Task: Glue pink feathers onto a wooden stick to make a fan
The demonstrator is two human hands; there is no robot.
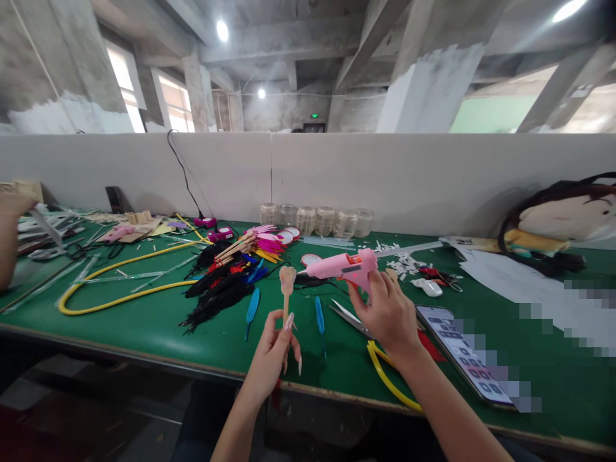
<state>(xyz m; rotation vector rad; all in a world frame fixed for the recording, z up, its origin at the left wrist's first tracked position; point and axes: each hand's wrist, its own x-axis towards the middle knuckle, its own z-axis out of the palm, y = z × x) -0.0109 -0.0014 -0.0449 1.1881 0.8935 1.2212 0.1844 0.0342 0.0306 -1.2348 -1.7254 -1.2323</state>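
My left hand [275, 350] pinches a thin wooden stick [287, 292] upright, its shaped pale head at the top. My right hand [385, 311] grips a pink hot glue gun [344, 265] by the handle, nozzle pointing left toward the stick's head, a small gap between them. Both are held above the green table [144, 321]. Loose blue feathers [252, 307] lie below the stick, and a heap of black, red, blue and pink feathers [226, 276] lies to the left.
Scissors [349, 316] lie by my right wrist, a phone [464, 353] to its right. A yellow cable [115, 279] loops at left. Clear jars [315, 220] line the white partition. White paper sheets [510, 276] and a plush doll [558, 224] sit at right. Another person's arm [8, 237] shows far left.
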